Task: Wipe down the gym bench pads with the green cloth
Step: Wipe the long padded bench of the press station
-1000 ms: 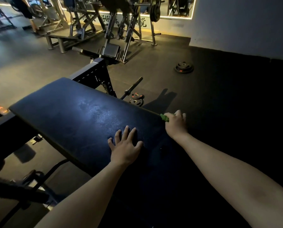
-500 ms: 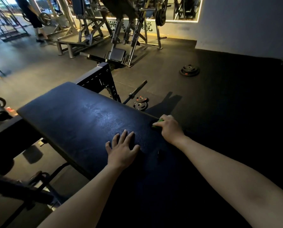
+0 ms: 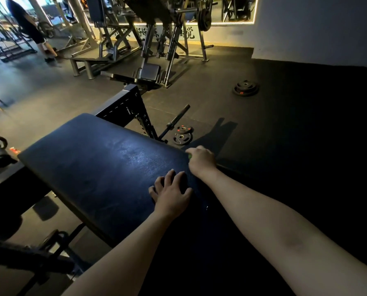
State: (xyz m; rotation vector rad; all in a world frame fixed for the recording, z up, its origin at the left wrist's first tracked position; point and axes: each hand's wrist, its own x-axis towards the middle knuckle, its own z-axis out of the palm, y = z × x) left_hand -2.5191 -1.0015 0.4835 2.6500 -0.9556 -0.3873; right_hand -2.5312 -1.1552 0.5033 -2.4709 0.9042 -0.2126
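Pressing down on the dark bench pad, the left hand rests on the padding with its fingers spread apart and slightly bent, the tips touching the vinyl and nothing held in it. The right hand sits just beyond it at the pad's right-hand long edge, its fingers curled over and gripping the green cloth. Only a small green sliver of the cloth shows at the thumb side of that hand; the rest is hidden under the palm, so which way it lies or how it is folded cannot be told.

The pad is a long, rounded rectangle. Its long axis runs from the near lower right, under the forearms, away to a short end at the far left of the view. A dull sheen lies on its middle.

On the floor just past the right hand lie two small weight plates with a barbell beside them. A stack of plates lies well apart, farther back. A person stands far off, upper left.
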